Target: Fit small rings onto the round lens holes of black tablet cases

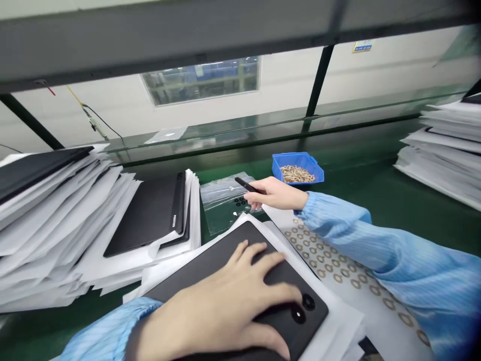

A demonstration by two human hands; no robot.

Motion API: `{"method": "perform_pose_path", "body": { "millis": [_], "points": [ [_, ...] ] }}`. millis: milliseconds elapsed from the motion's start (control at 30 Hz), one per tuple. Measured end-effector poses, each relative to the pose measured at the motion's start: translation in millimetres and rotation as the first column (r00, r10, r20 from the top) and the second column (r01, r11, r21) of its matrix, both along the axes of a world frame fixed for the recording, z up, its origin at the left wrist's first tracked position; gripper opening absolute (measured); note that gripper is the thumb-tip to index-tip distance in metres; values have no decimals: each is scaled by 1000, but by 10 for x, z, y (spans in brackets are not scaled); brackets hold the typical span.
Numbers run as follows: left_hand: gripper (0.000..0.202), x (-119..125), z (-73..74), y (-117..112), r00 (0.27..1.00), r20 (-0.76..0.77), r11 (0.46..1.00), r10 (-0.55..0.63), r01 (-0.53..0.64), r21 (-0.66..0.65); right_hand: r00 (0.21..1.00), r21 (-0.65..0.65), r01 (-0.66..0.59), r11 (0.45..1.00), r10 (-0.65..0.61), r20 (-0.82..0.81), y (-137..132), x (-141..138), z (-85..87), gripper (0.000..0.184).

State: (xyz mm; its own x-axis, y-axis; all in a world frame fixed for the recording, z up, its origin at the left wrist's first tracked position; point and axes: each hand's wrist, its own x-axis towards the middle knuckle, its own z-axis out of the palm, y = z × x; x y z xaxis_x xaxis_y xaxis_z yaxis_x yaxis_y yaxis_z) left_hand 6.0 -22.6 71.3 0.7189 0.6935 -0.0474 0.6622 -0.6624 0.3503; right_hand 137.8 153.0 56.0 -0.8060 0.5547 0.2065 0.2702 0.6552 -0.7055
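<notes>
My left hand (225, 296) lies with fingers spread on the back of a black tablet (195, 268). Its index finger touches the area by two round camera rings (298, 314) at the tablet's corner. The tablet rests on a stack of white sheets (334, 321). Beyond it, my right hand (272, 193) is closed around a slim black pen-shaped tool (246, 184), whose tip points left. Below that hand lies a clear plastic bag (218, 213) with several small black round parts (240, 201) on or in it.
A blue bin (317, 173) holds many small ring parts (296, 174). A sheet of ring stickers (326, 260) lies under my right sleeve. Tablets and paper (154, 213) are stacked left, beside a taller pile (56, 220). Another paper stack (443, 150) stands right. A shelf (188, 40) hangs overhead.
</notes>
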Motion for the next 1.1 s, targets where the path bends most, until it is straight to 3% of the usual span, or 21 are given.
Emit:
{"method": "perform_pose_path", "body": {
  "millis": [100,233,400,600,733,933,1100],
  "points": [
    [53,-82,-58,109,979,7,977,203,-203,67,989,-140,22,990,-43,-144,-25,8,-33,33],
    [57,-139,-112,197,907,-74,909,415,-411,65,935,-86,155,984,-174,-308,65,-48,-173,38],
    [67,-115,-98,177,885,-215,900,413,-432,-49,906,-107,210,972,-235,-353,233,-98,-438,33],
    [69,-129,-108,169,888,-194,898,416,-435,-67,948,-54,130,990,-140,-286,225,-185,-666,18],
    [68,-136,-107,187,896,-148,896,419,-434,-93,968,-2,117,993,-114,-224,189,-164,-549,14],
    [77,-249,-125,295,888,-134,879,441,-457,-136,992,-15,85,996,-86,-91,110,-9,-186,31],
    [83,-352,-175,367,825,-126,819,551,-563,-107,989,-76,-20,997,31,143,75,56,-138,27]
  ]
}}
